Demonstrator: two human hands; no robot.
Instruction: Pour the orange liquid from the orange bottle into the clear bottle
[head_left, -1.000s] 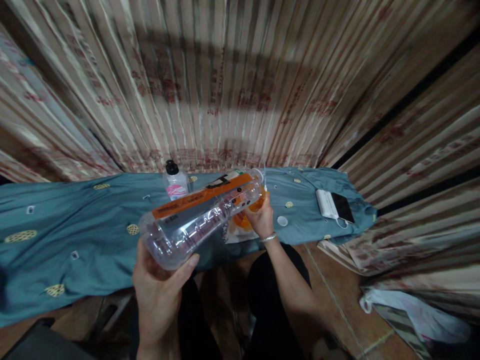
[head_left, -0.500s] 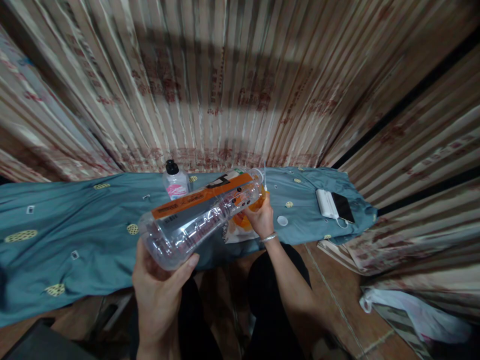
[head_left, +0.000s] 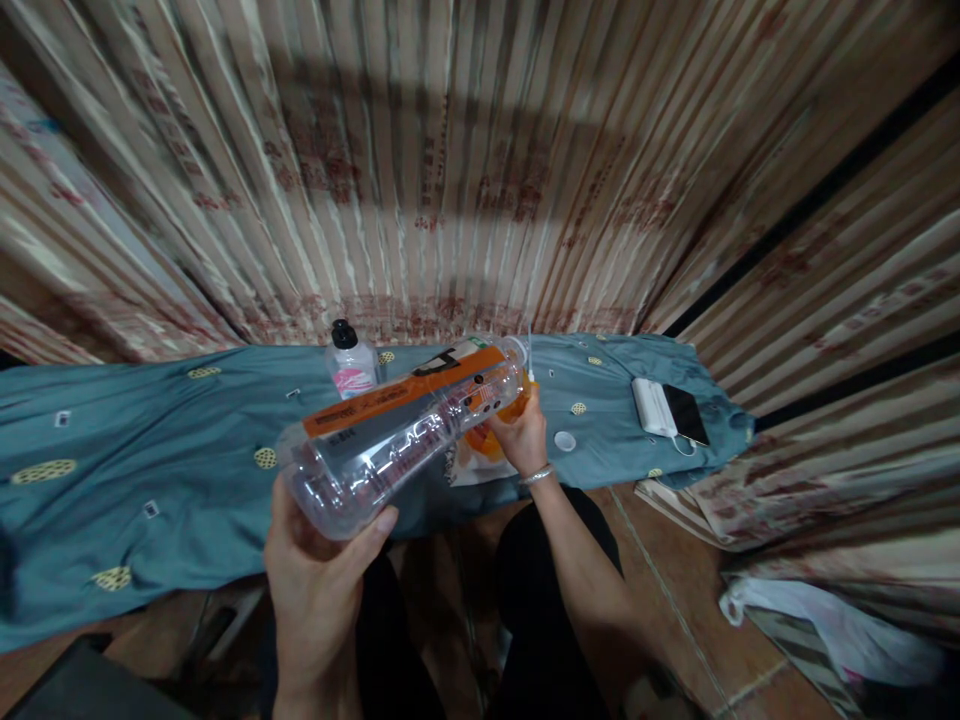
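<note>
A large clear plastic bottle [head_left: 360, 465] with an orange and grey label lies tilted in the air, its open mouth higher and to the right. My left hand [head_left: 319, 580] is closed around its base. My right hand [head_left: 523, 435] is closed on an orange container [head_left: 484, 440] just below and beside the bottle's mouth. A thin, pale upright piece rises at that spot; I cannot tell what it is. The bottle and my fingers hide much of the container. Beneath them lies a white and orange packet [head_left: 469, 472]. To the right rests a white cap [head_left: 565, 441].
A bottle with a black top and pink label [head_left: 352, 365] stands behind the large bottle. On the right of the teal patterned cloth [head_left: 180, 440] are a white power bank [head_left: 653, 407] and a phone [head_left: 685, 413]. Curtains hang behind. A white bag [head_left: 817, 620] lies lower right.
</note>
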